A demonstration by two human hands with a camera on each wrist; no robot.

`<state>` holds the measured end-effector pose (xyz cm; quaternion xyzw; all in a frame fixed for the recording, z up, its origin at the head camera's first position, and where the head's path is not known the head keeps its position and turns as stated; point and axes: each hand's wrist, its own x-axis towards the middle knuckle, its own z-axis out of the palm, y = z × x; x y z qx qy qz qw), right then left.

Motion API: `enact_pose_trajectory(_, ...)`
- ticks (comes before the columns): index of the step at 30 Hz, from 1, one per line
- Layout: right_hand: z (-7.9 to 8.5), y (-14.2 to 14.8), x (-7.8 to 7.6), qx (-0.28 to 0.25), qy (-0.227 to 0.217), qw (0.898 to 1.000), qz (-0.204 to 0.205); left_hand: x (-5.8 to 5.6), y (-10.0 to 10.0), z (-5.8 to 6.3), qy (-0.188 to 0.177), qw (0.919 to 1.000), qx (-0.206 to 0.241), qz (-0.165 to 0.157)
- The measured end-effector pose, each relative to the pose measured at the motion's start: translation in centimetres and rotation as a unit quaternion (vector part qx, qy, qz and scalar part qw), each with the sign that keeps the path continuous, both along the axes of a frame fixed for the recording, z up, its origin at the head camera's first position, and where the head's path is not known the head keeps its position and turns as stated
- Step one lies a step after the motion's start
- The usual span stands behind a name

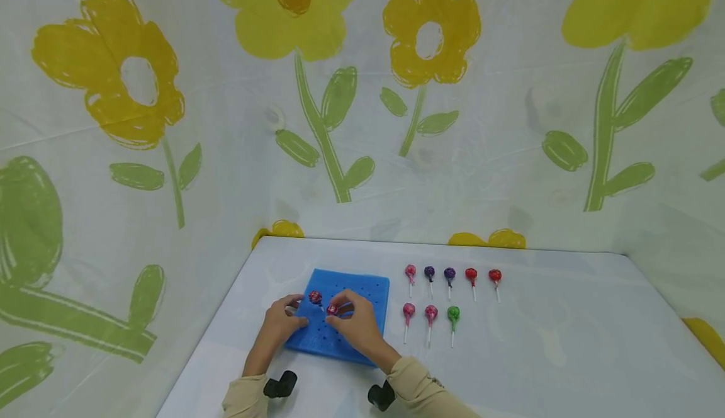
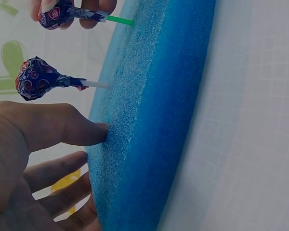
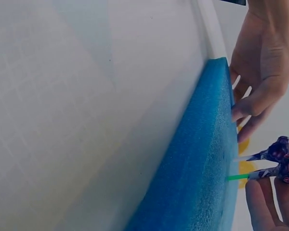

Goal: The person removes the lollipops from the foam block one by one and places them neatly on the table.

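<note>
A blue foam block (image 1: 317, 337) dotted with small holes lies on the white table. My left hand (image 1: 279, 322) rests at its left edge, thumb touching the top face and fingers spread along the side. Between thumb and fingers, my right hand (image 1: 362, 328) pinches a dark-wrapped lollipop (image 2: 55, 16) by its head. Its green stick (image 2: 119, 20) points down, with the tip right at the foam's surface. Beside it a second dark-wrapped lollipop (image 2: 34, 79) stands upright by its white stick in the block, close to my left thumb.
Right of the block, lollipops lie in two rows. The back row has a pink one (image 1: 410, 270), purple ones (image 1: 450, 273) and red ones (image 1: 495, 275); the front row has two pink (image 1: 431, 311) and one green (image 1: 453, 313). A flower-printed curtain (image 1: 226, 172) surrounds the table.
</note>
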<state>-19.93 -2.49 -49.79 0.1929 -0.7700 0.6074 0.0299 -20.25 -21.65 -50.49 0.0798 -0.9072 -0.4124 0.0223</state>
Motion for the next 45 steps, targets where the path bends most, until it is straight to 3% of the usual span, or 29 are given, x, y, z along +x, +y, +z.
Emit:
enact_pose_trajectory(6, 0.3, -0.1, 0.2, -0.004, -0.008, 1.0, -0.011, 0.1, -0.1, -0.3, 0.002, 1.0, 0.002, -0.001)
enact_pose_trajectory(15, 2.3, 0.2, 0.2, -0.029, 0.004, 1.0, -0.002, 0.0, 0.0, -0.3, 0.004, 1.0, 0.004, 0.005)
enact_pose_trajectory(27, 8.2, 2.8, 2.4, -0.042, 0.021, 0.999, -0.003, 0.2, -0.1, -0.1, 0.012, 0.9999, 0.008, -0.007)
enact_pose_trajectory(34, 8.9, 4.2, 2.3, -0.05, 0.049, 0.997, -0.022, 0.1, -0.1, 0.0, 0.014, 0.9998, 0.007, -0.007)
enact_pose_trajectory(45, 9.0, 6.2, 2.2, -0.048, 0.043, 0.997, -0.04, 0.1, -0.2, -0.3, 0.013, 0.9998, 0.012, -0.01)
